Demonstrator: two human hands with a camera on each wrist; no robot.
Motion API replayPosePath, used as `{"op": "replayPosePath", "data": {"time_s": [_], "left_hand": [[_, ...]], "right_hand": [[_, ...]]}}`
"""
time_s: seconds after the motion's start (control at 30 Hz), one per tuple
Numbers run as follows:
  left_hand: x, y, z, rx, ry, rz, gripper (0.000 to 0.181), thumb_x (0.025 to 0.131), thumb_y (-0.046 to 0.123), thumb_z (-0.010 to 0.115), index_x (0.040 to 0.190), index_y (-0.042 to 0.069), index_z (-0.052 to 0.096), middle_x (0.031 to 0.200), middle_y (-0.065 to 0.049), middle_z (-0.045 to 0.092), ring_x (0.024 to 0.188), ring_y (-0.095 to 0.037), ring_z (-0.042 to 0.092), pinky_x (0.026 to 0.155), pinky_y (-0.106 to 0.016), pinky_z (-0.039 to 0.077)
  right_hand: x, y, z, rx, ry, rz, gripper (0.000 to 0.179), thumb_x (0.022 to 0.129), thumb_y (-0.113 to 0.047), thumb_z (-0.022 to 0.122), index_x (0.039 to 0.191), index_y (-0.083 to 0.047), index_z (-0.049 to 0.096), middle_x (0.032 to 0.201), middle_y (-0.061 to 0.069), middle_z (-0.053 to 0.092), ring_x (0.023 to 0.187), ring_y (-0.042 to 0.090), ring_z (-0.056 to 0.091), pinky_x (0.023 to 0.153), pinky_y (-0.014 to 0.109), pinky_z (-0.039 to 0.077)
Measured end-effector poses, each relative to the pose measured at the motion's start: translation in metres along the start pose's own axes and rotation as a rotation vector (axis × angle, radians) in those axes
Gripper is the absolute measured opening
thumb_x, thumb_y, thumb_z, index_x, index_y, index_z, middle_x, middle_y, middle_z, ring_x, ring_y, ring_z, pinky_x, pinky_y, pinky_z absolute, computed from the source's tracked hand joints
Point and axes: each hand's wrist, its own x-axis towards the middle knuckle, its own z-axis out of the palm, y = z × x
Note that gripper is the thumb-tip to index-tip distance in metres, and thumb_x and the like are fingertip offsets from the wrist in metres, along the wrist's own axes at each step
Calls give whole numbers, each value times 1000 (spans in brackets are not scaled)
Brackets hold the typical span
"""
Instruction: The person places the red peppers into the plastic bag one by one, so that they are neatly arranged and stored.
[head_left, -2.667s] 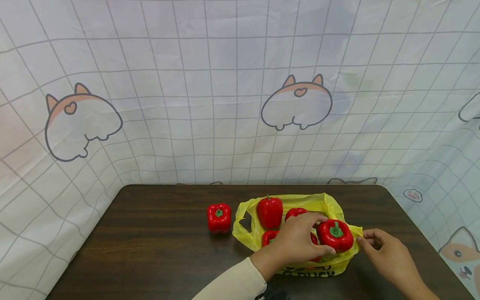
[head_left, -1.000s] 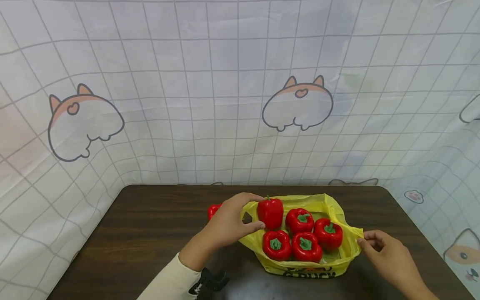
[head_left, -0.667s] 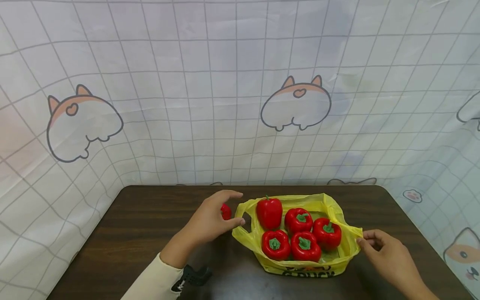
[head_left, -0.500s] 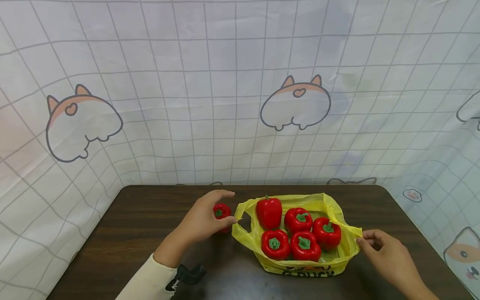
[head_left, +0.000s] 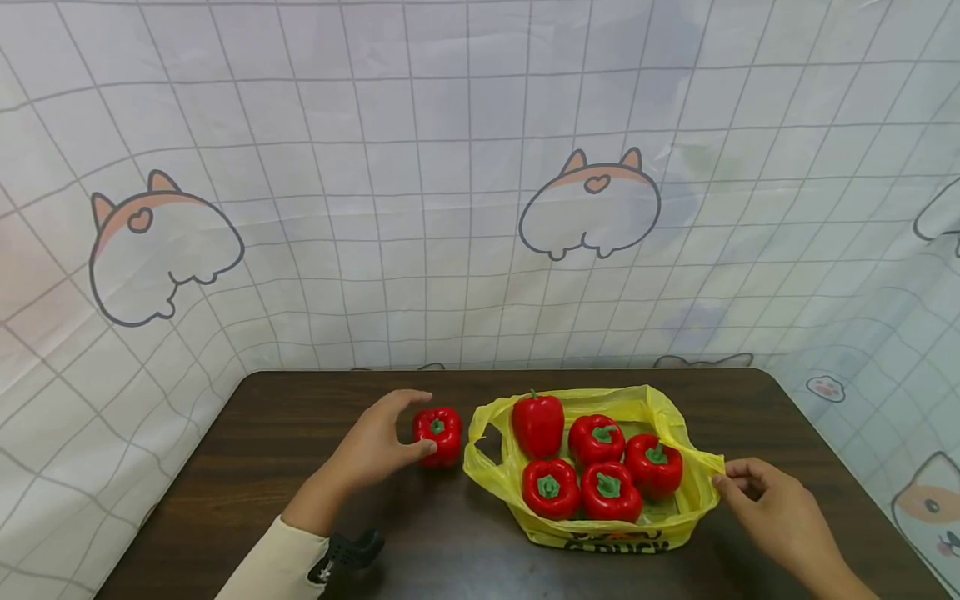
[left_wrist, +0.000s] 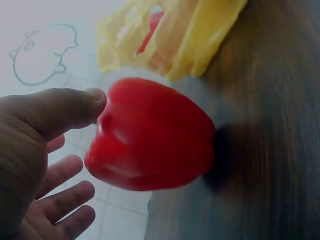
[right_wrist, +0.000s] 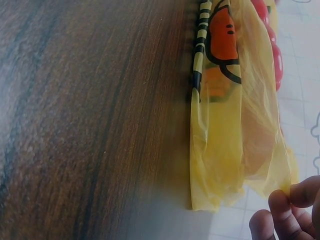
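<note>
One red bell pepper (head_left: 442, 435) with a green stem stands on the table, left of a yellow plastic bag (head_left: 573, 536). My left hand (head_left: 375, 442) is at its left side, thumb and fingers spread apart around it. In the left wrist view the thumb overlaps the top of the pepper (left_wrist: 155, 137), and the other fingers are beside it. My right hand (head_left: 780, 512) pinches the right edge of the bag, also seen in the right wrist view, where thumb and forefinger grip the plastic film (right_wrist: 272, 175). Several red peppers (head_left: 551, 490) sit inside the open bag.
The dark wooden table (head_left: 315, 417) runs back to a white grid-patterned cloth (head_left: 420, 208) with cartoon animals. The bag's left handle loop (head_left: 480, 467) sticks out toward the lone pepper. A black strap (head_left: 352, 550) is on my left wrist.
My left hand has let go of a pepper in the bag, then moved left out of it to the lone pepper. My right hand keeps its hold on the bag's edge.
</note>
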Motion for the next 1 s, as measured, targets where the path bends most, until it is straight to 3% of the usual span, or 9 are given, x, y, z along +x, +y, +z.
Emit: {"op": "replayPosePath", "data": {"time_s": [0.23,0.53,0.77,1.0], "left_hand": [[-2,-13,1,6,-1,-13,70,79,22,90,141,11,59,141,-6,59,134,-32,51,108,-57,43],[-3,-23,6,-40,-53,-50,75,77,24,92,143,14,57,142,-4,58,134,-33,52,108,-56,43],[-2,-24,9,-62,-72,-62,75,78,23,92,144,17,56,137,-1,60,125,-30,58,102,-53,49],[-2,-19,3,-86,-38,-46,74,79,21,91,144,17,57,134,-2,62,117,-29,61,97,-52,53]], "right_hand": [[0,-1,-1,3,-4,10,45,103,-41,61,117,2,67,92,-1,70,82,18,64,65,34,49],[0,-1,-1,-3,6,1,46,103,-41,62,116,2,67,91,-1,70,82,18,64,65,34,49],[0,-1,0,-6,7,3,46,103,-41,61,117,2,67,91,0,70,82,19,64,65,34,49],[0,-1,0,1,-1,11,45,103,-40,61,116,3,66,91,0,71,81,18,64,64,35,49]]}}
